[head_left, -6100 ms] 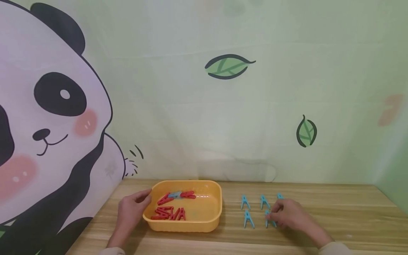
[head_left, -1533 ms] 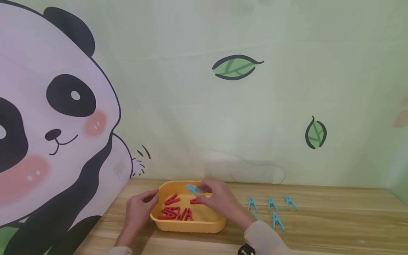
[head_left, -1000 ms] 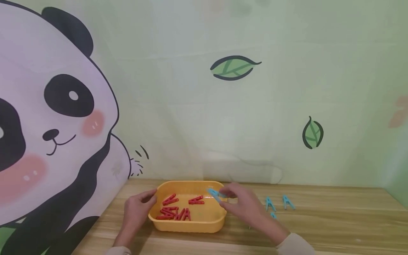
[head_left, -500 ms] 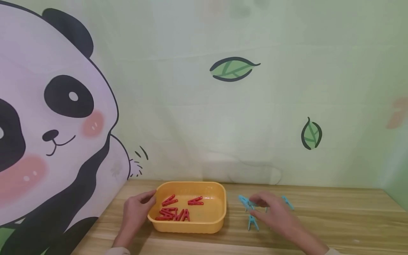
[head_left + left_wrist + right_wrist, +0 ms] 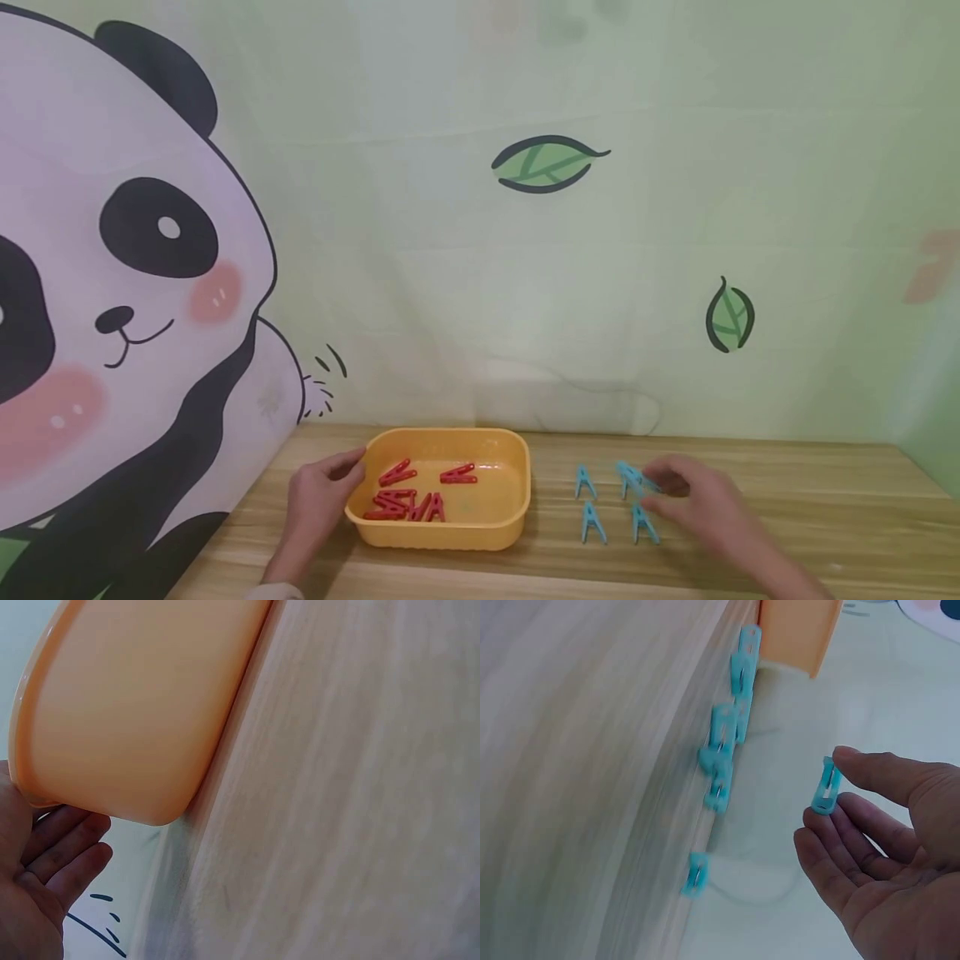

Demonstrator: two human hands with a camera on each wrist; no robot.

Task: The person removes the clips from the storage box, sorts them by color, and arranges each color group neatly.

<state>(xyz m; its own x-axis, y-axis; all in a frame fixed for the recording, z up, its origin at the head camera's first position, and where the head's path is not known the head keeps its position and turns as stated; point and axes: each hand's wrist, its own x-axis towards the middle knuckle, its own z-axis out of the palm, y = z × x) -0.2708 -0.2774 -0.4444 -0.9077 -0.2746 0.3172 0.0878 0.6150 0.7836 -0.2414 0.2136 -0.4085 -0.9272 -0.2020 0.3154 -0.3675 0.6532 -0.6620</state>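
Note:
My left hand (image 5: 318, 492) holds the left rim of a yellow plastic basin (image 5: 442, 535); in the left wrist view its fingers (image 5: 79, 866) lie under the lip, outside the end wall. Between thumb and fingertips, my right hand (image 5: 877, 825) pinches a light blue clothespin (image 5: 826, 787), raised off the table. In the head view that hand overlaps the right part of a group of blue clothespins (image 5: 592, 523) standing on the table. Another blue clothespin (image 5: 695, 874), visible in the right wrist view, is hidden by the hand from above.
Several red clothespins (image 5: 393, 504) lie inside the basin, mostly bunched at its front left, with another (image 5: 458, 473) nearer the back. The wooden table (image 5: 825, 500) meets a pale green cloth backdrop (image 5: 420, 275) with a printed panda and leaves.
The blue clothespin inside the basin earlier is gone from it. My right hand has carried a blue clothespin from over the basin rightward to the blue group. The left hand has stayed at the rim.

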